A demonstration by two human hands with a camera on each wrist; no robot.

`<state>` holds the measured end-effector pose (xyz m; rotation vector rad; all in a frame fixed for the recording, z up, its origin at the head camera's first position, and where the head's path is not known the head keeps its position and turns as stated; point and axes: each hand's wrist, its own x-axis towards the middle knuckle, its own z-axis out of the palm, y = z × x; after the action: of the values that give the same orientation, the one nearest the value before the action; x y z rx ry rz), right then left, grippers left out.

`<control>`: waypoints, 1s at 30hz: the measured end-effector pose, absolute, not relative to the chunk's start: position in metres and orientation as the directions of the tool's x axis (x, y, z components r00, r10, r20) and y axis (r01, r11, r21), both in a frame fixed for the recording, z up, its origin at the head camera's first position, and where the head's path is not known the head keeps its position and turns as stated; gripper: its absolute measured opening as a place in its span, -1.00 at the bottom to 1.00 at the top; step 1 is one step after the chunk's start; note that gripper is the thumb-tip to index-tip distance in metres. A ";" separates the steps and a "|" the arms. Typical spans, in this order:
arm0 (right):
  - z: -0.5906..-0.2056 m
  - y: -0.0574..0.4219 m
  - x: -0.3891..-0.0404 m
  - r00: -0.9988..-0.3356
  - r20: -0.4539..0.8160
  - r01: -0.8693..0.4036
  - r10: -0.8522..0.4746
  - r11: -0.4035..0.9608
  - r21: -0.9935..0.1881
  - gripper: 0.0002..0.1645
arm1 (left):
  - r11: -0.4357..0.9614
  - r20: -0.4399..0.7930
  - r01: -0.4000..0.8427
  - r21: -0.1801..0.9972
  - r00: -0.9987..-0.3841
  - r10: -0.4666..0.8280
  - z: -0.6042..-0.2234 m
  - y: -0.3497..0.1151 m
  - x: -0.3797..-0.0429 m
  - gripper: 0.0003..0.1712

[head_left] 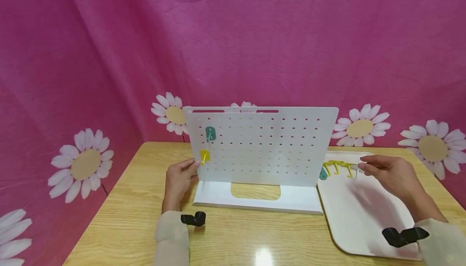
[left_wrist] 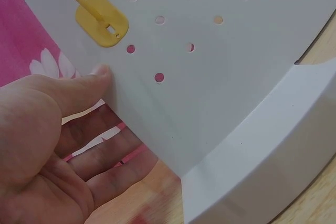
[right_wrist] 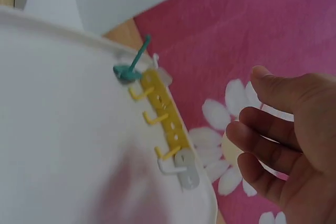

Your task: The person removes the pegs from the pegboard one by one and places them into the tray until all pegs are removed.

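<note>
My left hand grips the left edge of a white pegboard, thumb on its front face and the other fingers behind. On the board just above that thumb hangs a yellow hook, and higher up a green hook. Over the far part of a white tray, my right hand hovers with loosely bent fingers and nothing between them. Along the tray's far rim lie a green hook, several yellow hooks and a pale grey hook, apart from the hand in the right wrist view.
The pegboard stands upright on a white base with a cut-out in it. Beneath everything is a wooden table. A pink cloth with daisies hangs behind the table. Part of another pale piece shows by the tray's rim.
</note>
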<state>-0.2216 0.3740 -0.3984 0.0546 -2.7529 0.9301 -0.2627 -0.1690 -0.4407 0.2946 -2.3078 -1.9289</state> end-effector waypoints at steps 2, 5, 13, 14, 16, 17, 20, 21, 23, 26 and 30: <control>-0.395 0.368 -0.217 -0.956 0.291 -0.165 0.025 0.777 -0.608 -0.54 | 0.165 -0.033 -0.071 0.984 -0.974 -0.225 -0.441 -0.169 -0.263 -0.59; -0.391 0.359 -0.212 -0.935 0.356 -0.246 -0.002 0.724 -0.644 -0.63 | 0.165 -0.024 -0.063 0.984 -0.973 -0.229 -0.441 -0.169 -0.263 -0.59; -0.383 0.320 -0.200 -0.914 0.397 -0.363 -0.084 0.605 -0.709 -0.67 | 0.140 0.000 -0.033 0.990 -0.973 -0.229 -0.443 -0.168 -0.266 -0.63; -0.381 0.315 -0.200 -0.910 0.403 -0.378 -0.098 0.595 -0.709 -0.67 | 0.143 -0.001 -0.035 0.989 -0.973 -0.230 -0.443 -0.168 -0.266 -0.63; -0.377 0.304 -0.198 -0.903 0.413 -0.402 -0.121 0.577 -0.711 -0.68 | 0.147 -0.006 -0.041 0.988 -0.973 -0.230 -0.443 -0.168 -0.266 -0.63; -0.376 0.298 -0.197 -0.898 0.419 -0.416 -0.132 0.564 -0.714 -0.68 | 0.149 -0.011 -0.046 0.988 -0.973 -0.230 -0.443 -0.168 -0.266 -0.62; -0.371 0.282 -0.197 -0.885 0.437 -0.450 -0.160 0.530 -0.719 -0.68 | 0.154 -0.015 -0.051 0.987 -0.973 -0.229 -0.444 -0.167 -0.264 -0.62; -0.369 0.278 -0.197 -0.882 0.441 -0.459 -0.167 0.522 -0.719 -0.68 | 0.154 -0.018 -0.054 0.987 -0.973 -0.229 -0.444 -0.167 -0.264 -0.62; -0.366 0.268 -0.198 -0.875 0.448 -0.475 -0.184 0.507 -0.719 -0.68 | 0.153 -0.020 -0.056 0.987 -0.974 -0.226 -0.444 -0.167 -0.264 -0.62; -0.360 0.256 -0.199 -0.865 0.456 -0.496 -0.210 0.493 -0.715 -0.69 | 0.163 -0.026 -0.064 0.985 -0.974 -0.224 -0.444 -0.168 -0.263 -0.61; -0.352 0.239 -0.202 -0.857 0.454 -0.514 -0.244 0.460 -0.724 -0.70 | 0.170 -0.023 -0.062 0.983 -0.975 -0.223 -0.443 -0.168 -0.264 -0.60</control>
<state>-0.2016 0.2392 -0.3516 0.6491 -2.4272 1.3493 -0.2639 -0.1685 -0.4428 0.2827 -2.3033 -1.9260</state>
